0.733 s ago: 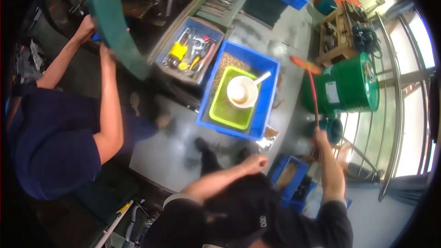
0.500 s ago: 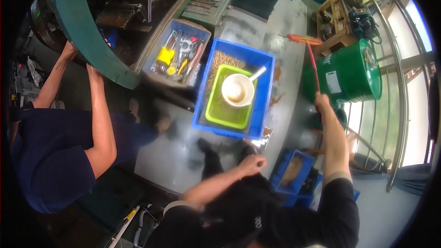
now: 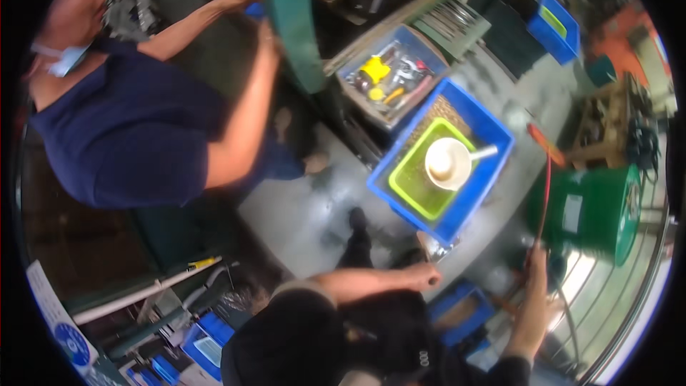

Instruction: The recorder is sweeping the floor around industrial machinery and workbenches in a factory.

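My right hand (image 3: 536,261) is closed around the red handle of a broom (image 3: 547,196). Its orange head (image 3: 546,144) lies on the floor beside the green drum. In front of my body my left hand (image 3: 423,276) is closed on a short handle that seems to belong to a shiny dustpan (image 3: 437,247); the join between them is hard to make out. Just beyond it stands a blue crate (image 3: 457,225). Inside are brownish bits, a lime-green basket (image 3: 405,195) and, in that basket, a white dipper (image 3: 457,164) with its handle to the right.
A co-worker in dark blue (image 3: 136,129) reaches behind a green machine frame (image 3: 289,21) at the left. A tool bin (image 3: 393,75) adjoins the crate. The green drum (image 3: 589,207) and metal railing (image 3: 647,293) stand right, with another blue bin (image 3: 457,314) near my legs.
My view has swung left, so the surroundings appear shifted right and tilted. Both hands still grip their handles. The co-worker's face and more of the lower-left shelf have come into view.
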{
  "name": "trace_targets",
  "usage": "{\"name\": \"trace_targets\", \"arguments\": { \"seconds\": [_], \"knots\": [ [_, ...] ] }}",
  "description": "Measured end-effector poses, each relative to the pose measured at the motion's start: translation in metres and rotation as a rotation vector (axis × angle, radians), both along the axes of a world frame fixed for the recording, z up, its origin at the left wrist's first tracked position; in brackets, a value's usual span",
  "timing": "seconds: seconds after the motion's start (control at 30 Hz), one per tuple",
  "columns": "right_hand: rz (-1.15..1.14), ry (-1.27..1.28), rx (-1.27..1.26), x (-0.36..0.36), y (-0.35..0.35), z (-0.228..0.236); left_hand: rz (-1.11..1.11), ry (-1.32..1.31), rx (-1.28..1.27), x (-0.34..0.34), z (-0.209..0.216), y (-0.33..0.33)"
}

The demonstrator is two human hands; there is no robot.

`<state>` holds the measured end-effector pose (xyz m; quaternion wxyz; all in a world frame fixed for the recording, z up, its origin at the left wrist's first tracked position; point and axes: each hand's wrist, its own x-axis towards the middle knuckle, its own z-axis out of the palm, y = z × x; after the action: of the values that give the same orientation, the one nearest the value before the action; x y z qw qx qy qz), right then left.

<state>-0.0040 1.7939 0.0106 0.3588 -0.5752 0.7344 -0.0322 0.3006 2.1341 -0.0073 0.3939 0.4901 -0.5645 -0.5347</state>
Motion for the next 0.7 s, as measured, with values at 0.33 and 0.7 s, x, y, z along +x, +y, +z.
{"name": "trace_targets", "arguments": {
  "seconds": [0.33, 0.7],
  "knots": [
    [-0.150, -0.008, 0.151, -0.005, 0.152, 0.002, 0.003, -0.058, -0.094, 0.008, 0.002, -0.005],
    [-0.331, -0.118, 0.246, -0.027, 0.097, -0.040, -0.003, -0.134, -0.002, -0.048, 0.001, -0.030]
  ]
}}
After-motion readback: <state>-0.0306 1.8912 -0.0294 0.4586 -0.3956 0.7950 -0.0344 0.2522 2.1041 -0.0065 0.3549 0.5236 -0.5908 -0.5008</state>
